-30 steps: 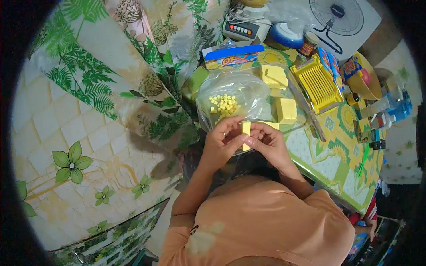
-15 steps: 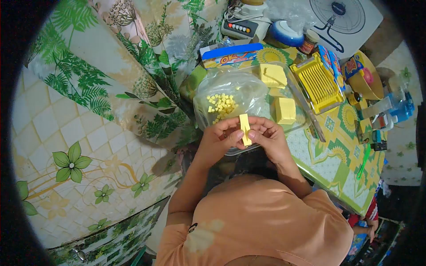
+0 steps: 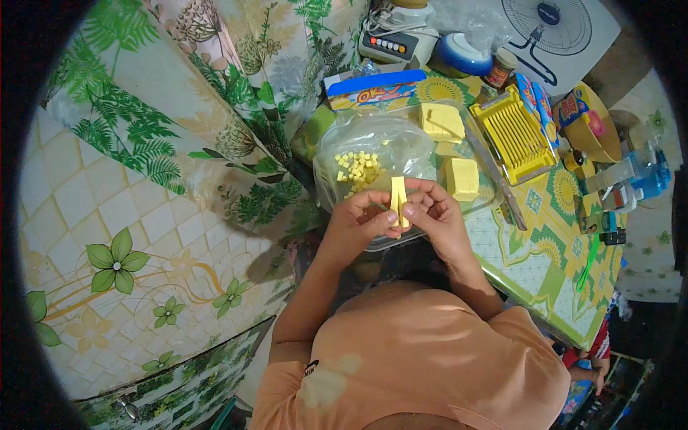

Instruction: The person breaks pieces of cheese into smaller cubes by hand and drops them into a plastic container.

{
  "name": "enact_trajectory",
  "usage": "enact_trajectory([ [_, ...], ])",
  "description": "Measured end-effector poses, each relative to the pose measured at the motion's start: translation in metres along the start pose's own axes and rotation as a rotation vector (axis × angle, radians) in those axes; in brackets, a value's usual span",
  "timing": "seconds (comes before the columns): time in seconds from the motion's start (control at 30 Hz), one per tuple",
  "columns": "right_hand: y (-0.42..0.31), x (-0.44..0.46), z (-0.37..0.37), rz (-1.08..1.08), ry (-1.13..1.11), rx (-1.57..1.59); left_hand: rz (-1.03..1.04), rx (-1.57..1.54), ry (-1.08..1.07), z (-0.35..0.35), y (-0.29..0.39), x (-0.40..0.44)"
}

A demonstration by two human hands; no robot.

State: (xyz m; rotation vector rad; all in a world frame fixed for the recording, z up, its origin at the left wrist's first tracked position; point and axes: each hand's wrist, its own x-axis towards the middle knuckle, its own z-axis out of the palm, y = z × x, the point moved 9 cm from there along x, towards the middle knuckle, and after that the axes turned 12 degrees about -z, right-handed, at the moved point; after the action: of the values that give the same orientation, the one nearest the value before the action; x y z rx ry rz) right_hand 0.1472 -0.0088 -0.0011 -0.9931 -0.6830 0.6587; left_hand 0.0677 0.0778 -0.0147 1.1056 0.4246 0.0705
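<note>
My left hand (image 3: pixel 364 221) and my right hand (image 3: pixel 436 216) are close together over the near rim of a clear plastic tub. Their thumbs and fingers pinch pale yellow strips, which look like cheese (image 3: pixel 398 197), held upright between them. A narrow gap shows between the strips. Behind my hands, small yellow cubes (image 3: pixel 358 166) lie in a clear plastic bag (image 3: pixel 401 136) lining the tub. To the right, two larger yellow blocks (image 3: pixel 462 179) (image 3: pixel 441 122) rest on a clear tray or lid, the far one with a loose piece on top.
A knife (image 3: pixel 510 204) lies right of the blocks, beside a yellow slicer (image 3: pixel 512 136). Behind are a blue-edged box (image 3: pixel 376 89), a blender base (image 3: pixel 390 43) and a jar (image 3: pixel 500 68). A yellow bowl (image 3: pixel 600 140) and small bottles stand right. Another person's hand (image 3: pixel 600 374) shows lower right.
The strips between my fingers have parted, showing a wider gap. Both hands have shifted very slightly to the right; the blocks and cubes look the same.
</note>
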Motion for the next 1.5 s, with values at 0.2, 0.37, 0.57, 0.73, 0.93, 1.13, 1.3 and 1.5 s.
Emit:
enact_trajectory([
  [0.2,0.005,0.001,-0.003,0.01,-0.051,-0.03,-0.026,-0.019,-0.016,0.001,-0.002,0.002],
  [0.37,0.003,0.0,-0.002,0.04,-0.071,-0.048,-0.048,-0.065,0.011,0.0,-0.004,0.004],
  [0.57,0.005,-0.002,0.002,0.051,-0.12,-0.074,-0.011,0.002,0.047,0.003,0.006,0.005],
  [0.73,0.002,-0.001,-0.004,0.094,-0.022,-0.059,0.029,0.014,0.126,-0.014,0.013,0.0],
  [0.93,-0.001,0.004,-0.011,-0.027,0.076,0.103,0.168,0.108,0.334,-0.046,0.036,-0.015],
  [1.13,-0.02,0.017,0.015,-0.2,0.03,-0.019,0.308,0.513,0.515,-0.055,0.048,-0.019],
  [1.3,-0.004,0.024,0.016,-0.154,-0.012,-0.109,0.136,0.493,0.093,-0.024,0.012,-0.01],
  [1.5,-0.01,0.018,-0.006,-0.061,0.024,-0.386,0.19,0.793,0.225,-0.02,0.026,-0.021],
])
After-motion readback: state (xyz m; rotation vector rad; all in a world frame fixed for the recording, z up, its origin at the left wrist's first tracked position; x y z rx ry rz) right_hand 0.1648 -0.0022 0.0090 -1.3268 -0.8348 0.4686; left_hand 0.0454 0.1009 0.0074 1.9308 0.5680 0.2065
